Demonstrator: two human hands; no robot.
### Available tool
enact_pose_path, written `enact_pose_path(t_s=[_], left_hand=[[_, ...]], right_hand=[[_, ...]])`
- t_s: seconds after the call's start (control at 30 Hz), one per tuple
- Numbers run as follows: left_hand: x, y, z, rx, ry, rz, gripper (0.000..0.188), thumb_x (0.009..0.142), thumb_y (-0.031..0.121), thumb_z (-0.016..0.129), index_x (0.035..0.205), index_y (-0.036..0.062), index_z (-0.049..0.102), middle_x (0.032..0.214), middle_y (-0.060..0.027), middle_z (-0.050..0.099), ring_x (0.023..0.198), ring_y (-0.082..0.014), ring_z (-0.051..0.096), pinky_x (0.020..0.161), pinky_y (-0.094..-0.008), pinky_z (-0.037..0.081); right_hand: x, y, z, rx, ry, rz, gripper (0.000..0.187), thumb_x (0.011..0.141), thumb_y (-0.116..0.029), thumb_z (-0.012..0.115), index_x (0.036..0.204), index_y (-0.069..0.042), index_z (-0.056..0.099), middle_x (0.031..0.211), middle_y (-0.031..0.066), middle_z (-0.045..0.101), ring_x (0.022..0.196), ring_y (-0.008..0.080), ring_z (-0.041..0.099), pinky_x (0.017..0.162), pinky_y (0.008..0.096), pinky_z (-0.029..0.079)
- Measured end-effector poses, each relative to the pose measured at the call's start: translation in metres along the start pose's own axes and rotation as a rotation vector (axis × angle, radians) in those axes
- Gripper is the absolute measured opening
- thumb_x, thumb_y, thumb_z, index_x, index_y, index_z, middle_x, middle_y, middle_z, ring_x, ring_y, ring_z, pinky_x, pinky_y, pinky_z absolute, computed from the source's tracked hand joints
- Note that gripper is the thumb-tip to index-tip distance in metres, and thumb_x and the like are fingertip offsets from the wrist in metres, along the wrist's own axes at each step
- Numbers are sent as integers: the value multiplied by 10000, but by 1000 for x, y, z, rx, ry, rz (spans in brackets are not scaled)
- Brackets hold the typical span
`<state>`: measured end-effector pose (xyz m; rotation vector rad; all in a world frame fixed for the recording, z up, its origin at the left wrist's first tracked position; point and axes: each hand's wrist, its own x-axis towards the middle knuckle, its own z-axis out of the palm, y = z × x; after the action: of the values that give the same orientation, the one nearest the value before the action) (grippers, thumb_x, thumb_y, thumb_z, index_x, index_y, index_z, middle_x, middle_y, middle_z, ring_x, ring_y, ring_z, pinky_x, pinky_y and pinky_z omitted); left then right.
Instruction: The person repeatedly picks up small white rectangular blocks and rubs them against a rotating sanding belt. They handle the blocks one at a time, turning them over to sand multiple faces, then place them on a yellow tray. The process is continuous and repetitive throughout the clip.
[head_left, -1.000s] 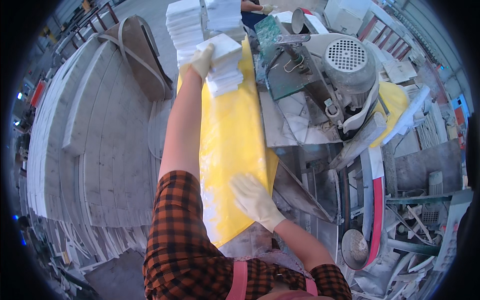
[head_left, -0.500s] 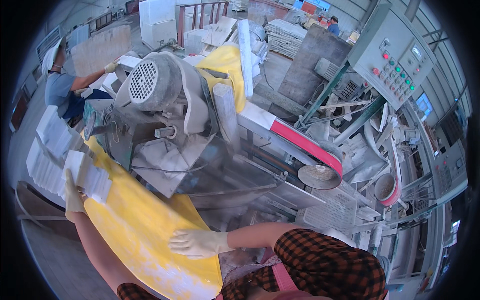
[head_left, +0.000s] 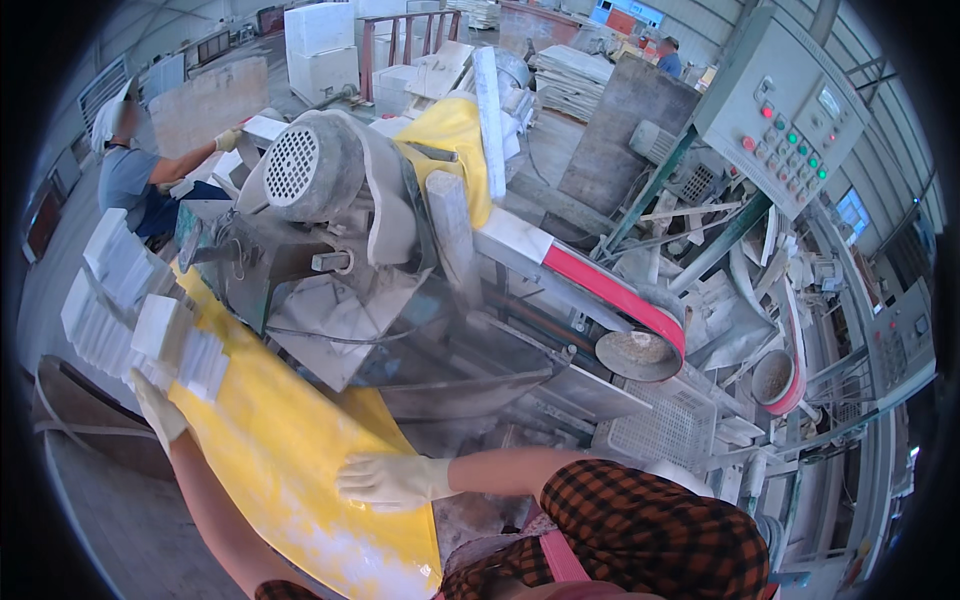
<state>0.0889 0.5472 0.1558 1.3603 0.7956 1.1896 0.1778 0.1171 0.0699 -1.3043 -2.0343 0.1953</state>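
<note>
My left hand (head_left: 160,407), in a pale glove, reaches to the near end of a row of white stone slabs (head_left: 205,362) with its fingers stretched out. Beside those fingertips stands a thicker white block (head_left: 163,328). Whether the fingertips touch the stone I cannot tell. The slabs rest at the left edge of a long yellow sheet (head_left: 300,450), which is smeared with white powder toward me. On this sheet my right hand (head_left: 392,481), gloved alike, lies flat, holding nothing.
A dusty machine with a large motor (head_left: 295,165) stands ahead. More white slabs (head_left: 115,275) are stacked farther left, near a co-worker (head_left: 150,170). A red belt (head_left: 610,287) runs to the right, below a grey control panel (head_left: 785,110). A plastic crate (head_left: 660,425) sits below the belt.
My left hand has drawn back a little from the white block, toward me. My right hand stays on the yellow sheet. The view has shifted slightly.
</note>
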Motion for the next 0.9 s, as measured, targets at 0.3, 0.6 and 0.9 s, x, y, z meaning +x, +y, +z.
enact_pose_path(t_s=[0.3, 0.6, 0.9], left_hand=[[-246, 5, -18, 480, -406, -49, 328, 1038, 167, 530, 1256, -27, 680, 1302, -175, 684, 1323, -280, 571, 1157, -392, 375], [-405, 67, 21, 666, -415, -43, 260, 974, 58, 573, 1160, -50, 717, 1201, -238, 713, 1345, -361, 559, 1219, -434, 314], [-445, 58, 96, 787, -221, -11, 246, 953, 51, 584, 1137, -54, 708, 1165, -231, 717, 1290, -424, 587, 1174, -496, 366]], right_hand=[[-2, -1, 6, -77, 29, -27, 520, 839, -253, 669, 1272, 26, 599, 1343, 231, 572, 1316, 391, 507, 1154, 531, 360], [2, -11, -4, -123, 49, -14, 380, 746, -181, 705, 1082, -22, 626, 1134, 132, 598, 1141, 300, 560, 999, 449, 428], [-32, 45, -113, 27, 291, -96, 251, 838, -176, 648, 1030, -18, 619, 987, 118, 609, 974, 301, 587, 904, 427, 448]])
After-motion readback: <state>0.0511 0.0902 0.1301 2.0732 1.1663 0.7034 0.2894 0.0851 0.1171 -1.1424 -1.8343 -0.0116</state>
